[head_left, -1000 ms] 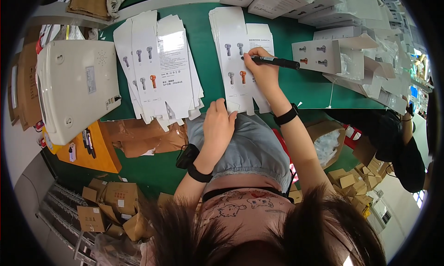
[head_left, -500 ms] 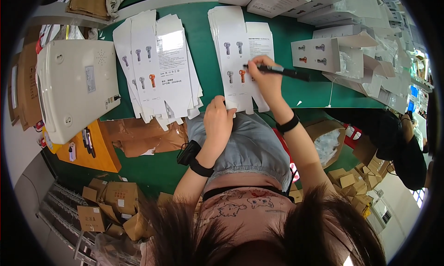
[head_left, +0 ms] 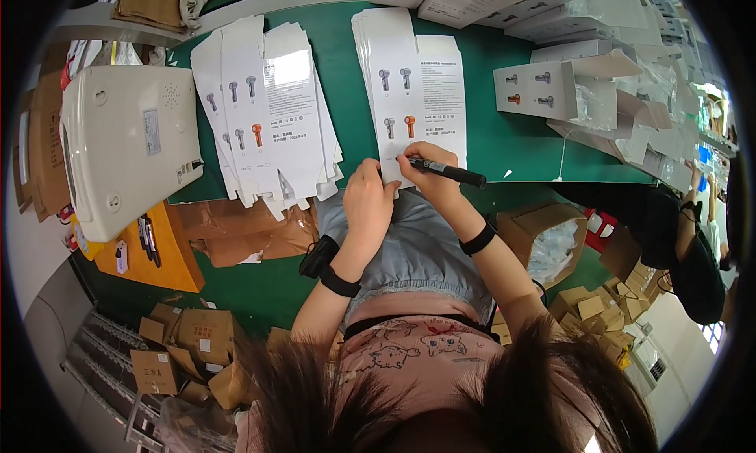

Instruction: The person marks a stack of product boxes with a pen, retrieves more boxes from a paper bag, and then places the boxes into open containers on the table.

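Observation:
A stack of flat, unfolded white cartons printed with small handheld fans lies on the green table in front of me. My left hand is closed on the stack's lower left edge, thumb and fingers close together. In my right hand is a black marker pen, its tip down at the lower part of the top carton and its back end pointing right. The tip itself is mostly hidden by my fingers. Left of this stack lies a second, fanned-out pile of the same flat cartons.
A cream-coloured machine stands at the left, with several pens on an orange surface below it. Folded white boxes with clear plastic bags crowd the right. An open cardboard box sits below the table edge; another person's arm is at far right.
My right hand has brought the marker down and slightly left, from beside the printed fans to the lower part of the top carton. My left hand stays at the stack's edge.

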`<action>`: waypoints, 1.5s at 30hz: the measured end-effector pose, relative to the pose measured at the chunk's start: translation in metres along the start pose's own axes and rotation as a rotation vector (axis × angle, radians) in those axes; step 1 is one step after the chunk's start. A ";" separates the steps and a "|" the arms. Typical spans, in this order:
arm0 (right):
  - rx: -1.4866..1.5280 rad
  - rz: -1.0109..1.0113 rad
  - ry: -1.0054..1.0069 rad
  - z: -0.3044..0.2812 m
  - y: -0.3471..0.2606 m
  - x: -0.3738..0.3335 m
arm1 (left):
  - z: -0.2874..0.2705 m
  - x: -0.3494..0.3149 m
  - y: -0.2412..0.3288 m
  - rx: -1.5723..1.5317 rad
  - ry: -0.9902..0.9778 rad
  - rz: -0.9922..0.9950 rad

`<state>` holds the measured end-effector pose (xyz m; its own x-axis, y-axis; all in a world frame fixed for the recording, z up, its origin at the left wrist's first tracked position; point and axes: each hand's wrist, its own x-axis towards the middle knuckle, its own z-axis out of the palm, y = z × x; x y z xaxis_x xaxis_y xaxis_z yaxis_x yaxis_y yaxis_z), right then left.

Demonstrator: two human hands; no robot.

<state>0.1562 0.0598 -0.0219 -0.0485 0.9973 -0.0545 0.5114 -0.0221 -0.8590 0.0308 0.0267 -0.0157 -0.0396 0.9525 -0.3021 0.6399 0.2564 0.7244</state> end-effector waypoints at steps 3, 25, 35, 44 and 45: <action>-0.032 -0.029 0.012 0.001 -0.002 -0.001 | -0.002 -0.001 0.000 0.006 0.009 0.007; 0.334 0.158 0.097 -0.037 -0.007 0.062 | -0.152 -0.018 0.000 0.729 0.649 0.112; 0.208 0.152 0.139 -0.005 0.006 0.071 | -0.018 -0.005 0.010 -0.124 -0.065 0.019; 0.054 0.108 0.105 -0.008 0.003 0.072 | -0.002 -0.004 0.012 0.073 0.032 0.096; 0.054 0.111 0.104 -0.008 0.003 0.072 | -0.002 -0.004 0.012 0.079 0.026 0.092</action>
<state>0.1616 0.1318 -0.0244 0.0964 0.9903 -0.1005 0.4616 -0.1339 -0.8769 0.0367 0.0262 -0.0048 0.0029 0.9757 -0.2191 0.7000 0.1545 0.6972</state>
